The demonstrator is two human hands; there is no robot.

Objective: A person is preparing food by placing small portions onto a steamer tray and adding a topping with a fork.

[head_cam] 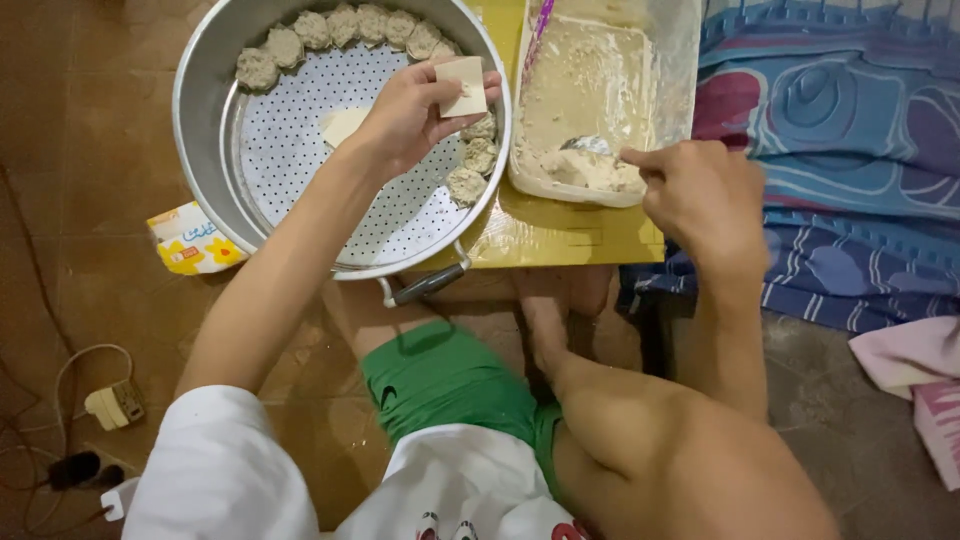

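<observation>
My left hand (415, 112) hovers over a round metal steamer pan (200, 120) and holds a small square dumpling wrapper (464, 85) between thumb and fingers. Several filled dumplings (340, 27) line the pan's far rim, and others (472, 160) sit along its right side on the perforated tray. A loose wrapper (342, 124) lies on the tray under my wrist. My right hand (700, 200) grips a metal spoon (588, 146) that dips into pale filling (585, 170) at the near end of a clear rectangular plastic container (600, 60).
The pan and container rest on a yellow board (560, 235) on a brown tiled floor. A small yellow and white packet (190, 240) lies left of the pan. A power adapter and cords (110, 405) sit at lower left. Blue patterned bedding (840, 130) is on the right.
</observation>
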